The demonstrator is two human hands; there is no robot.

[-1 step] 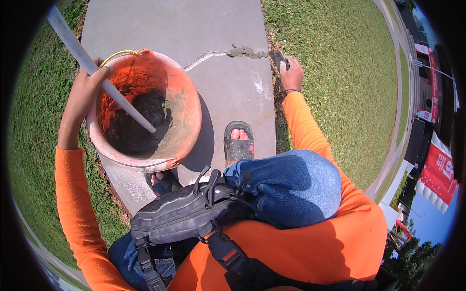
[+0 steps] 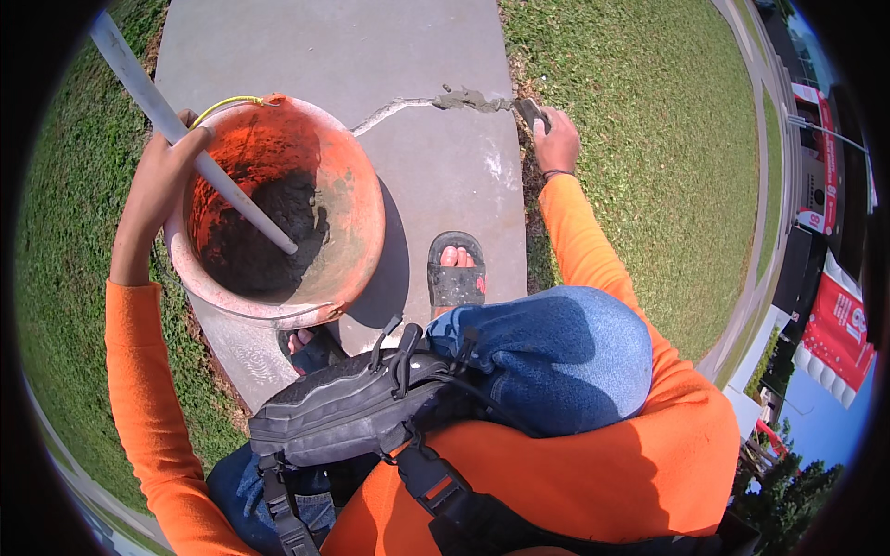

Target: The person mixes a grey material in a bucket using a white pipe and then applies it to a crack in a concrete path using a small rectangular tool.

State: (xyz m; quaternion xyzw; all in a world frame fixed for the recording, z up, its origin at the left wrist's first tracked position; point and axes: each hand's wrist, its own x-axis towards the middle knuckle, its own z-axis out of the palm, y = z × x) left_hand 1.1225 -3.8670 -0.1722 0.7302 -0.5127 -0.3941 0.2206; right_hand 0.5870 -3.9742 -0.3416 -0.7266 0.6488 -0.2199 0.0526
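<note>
An orange bucket (image 2: 357, 213), smeared and holding grey wet mortar (image 2: 273, 208), stands on the concrete path beside my feet. My left hand (image 2: 169, 171) is closed around a white pipe (image 2: 232, 190) at the bucket's left rim, with the pipe's lower end in the mortar. A yellow-wrapped wire handle (image 2: 232, 100) arches by my fingers. My right hand (image 2: 556, 139) grips a grey trowel (image 2: 533, 113) at the path's right edge, where grey mortar (image 2: 477, 100) covers part of a jagged crack (image 2: 389, 109).
Grass (image 2: 630, 139) borders the concrete path (image 2: 334, 46) on both sides. My sandalled right foot (image 2: 456, 258) is right of the bucket, my left foot below it, and a black bag (image 2: 334, 417) lies across my lap. A road and red-and-white banners (image 2: 839, 334) show at far right.
</note>
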